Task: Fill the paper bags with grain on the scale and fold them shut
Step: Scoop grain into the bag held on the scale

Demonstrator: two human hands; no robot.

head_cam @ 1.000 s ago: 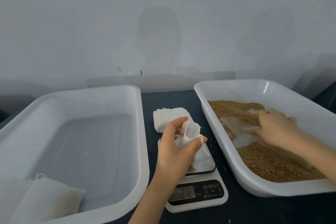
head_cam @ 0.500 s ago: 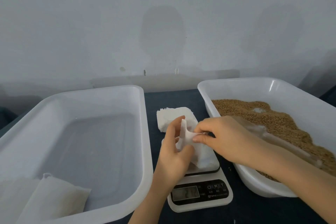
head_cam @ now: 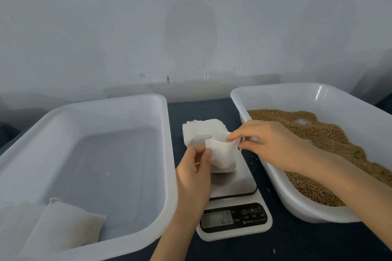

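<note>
A small white paper bag (head_cam: pixel 222 158) stands on the steel plate of a white digital scale (head_cam: pixel 235 188). My left hand (head_cam: pixel 194 172) pinches the bag's left top edge. My right hand (head_cam: pixel 265 144) pinches its right top edge, so the mouth is stretched between both hands. The scale display (head_cam: pixel 216 219) shows a reading. Brown grain (head_cam: pixel 331 140) fills the white tub (head_cam: pixel 275 93) on the right. A stack of flat white bags (head_cam: pixel 201 128) lies just behind the scale.
A large white tub (head_cam: pixel 106 104) sits on the left, holding filled white bags (head_cam: pixel 61 226) in its near left corner. The tabletop (head_cam: pixel 199 108) is dark blue. A pale wall rises close behind the tubs.
My right hand left the grain tub, came over to the scale and took hold of the bag's right edge. My left hand lowered the bag onto the scale plate.
</note>
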